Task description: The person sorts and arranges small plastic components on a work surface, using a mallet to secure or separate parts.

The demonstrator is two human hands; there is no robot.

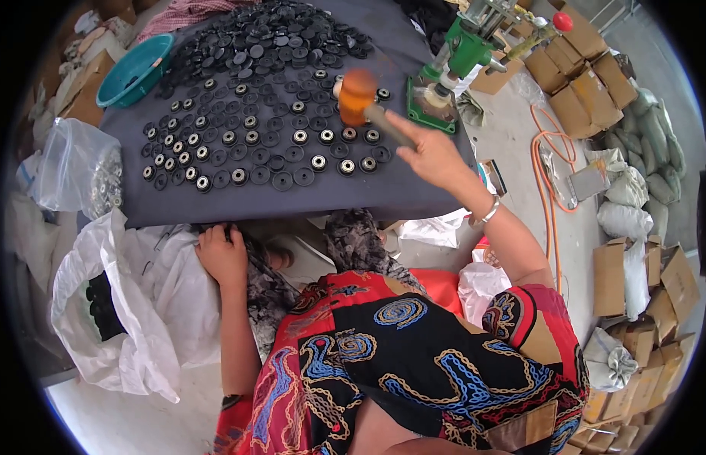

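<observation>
- Nearest: loose red-and-black garment with blue and tan cord embroidery (383, 356). It sits clear of the worktop edge; low snag risk, I'd say.
- Left hand (224, 256): fingers loosely bent at the worktop's front edge, no part visible in it. Can't tell if it presses on cloth or knee. Well apart from the mallet, so pinch risk looks low.
- Right hand (436, 155): wrapped round the handle of the mallet with a translucent orange head (357, 98), index finger laid along the shaft. A loose grip could let the head twist.
- Mallet head is blurred, over the right part of the rows; can't tell if it touches anything.
- Below and around: flat black round discs (282, 180), some with shiny metal ring inserts (318, 162) at centre. Off-centre blow could seat a ring crooked or crack a rim.
- Discs sit close together; a wide swing could clip neighbours. Soft cloth may let them skid.
- Surface: worktop under dark grey cloth (330, 203), rows in front, big heap of black discs (269, 38) behind, teal plastic basin (147, 51) at back left.
- Green metal bench press (468, 47) at right edge; overshoot could hit its base.
- Room: orange hose (535, 163) looped on grey floor, trip hazard; brown cardboard boxes (596, 98) and grey-green stuffed sacks (656, 136) beyond.
</observation>
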